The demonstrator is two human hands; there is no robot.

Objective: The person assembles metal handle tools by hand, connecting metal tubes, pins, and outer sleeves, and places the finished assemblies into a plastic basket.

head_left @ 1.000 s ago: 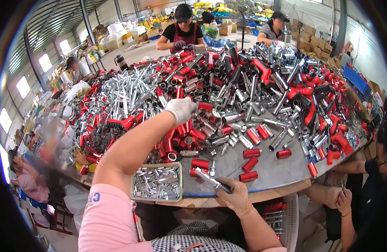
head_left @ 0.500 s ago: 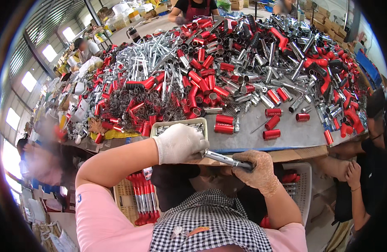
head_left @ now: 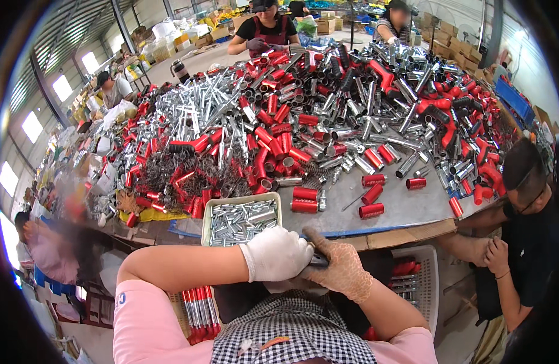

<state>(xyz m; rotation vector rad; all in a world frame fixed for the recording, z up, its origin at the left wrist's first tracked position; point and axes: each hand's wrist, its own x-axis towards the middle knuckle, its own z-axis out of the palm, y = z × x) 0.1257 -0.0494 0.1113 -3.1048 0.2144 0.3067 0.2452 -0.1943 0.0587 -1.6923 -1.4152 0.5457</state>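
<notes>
My right hand (head_left: 342, 268), in a patterned tan glove, is closed around a metal tube (head_left: 319, 261); only a short dark and silvery stretch of it shows. Pressed up beside it is my left hand (head_left: 277, 253) in a white knitted glove, its fingers curled. Whatever the left fingers pinch is hidden. Just beyond the left hand sits a pale rectangular tray (head_left: 207, 222) at the table's edge, holding many small metal pins (head_left: 240, 219).
A large heap of red sleeves (head_left: 304, 194), chrome tubes, rods (head_left: 194, 103) and dark springs (head_left: 213, 170) covers the table (head_left: 407, 206). White baskets (head_left: 434, 285) of red-handled parts flank my lap. Co-workers sit at the right (head_left: 522, 242) and across the table.
Both hands have drawn together and down toward my lap; the tube, which showed at length between them, is now mostly covered. My left hand has moved off the tray. The view has shifted.
</notes>
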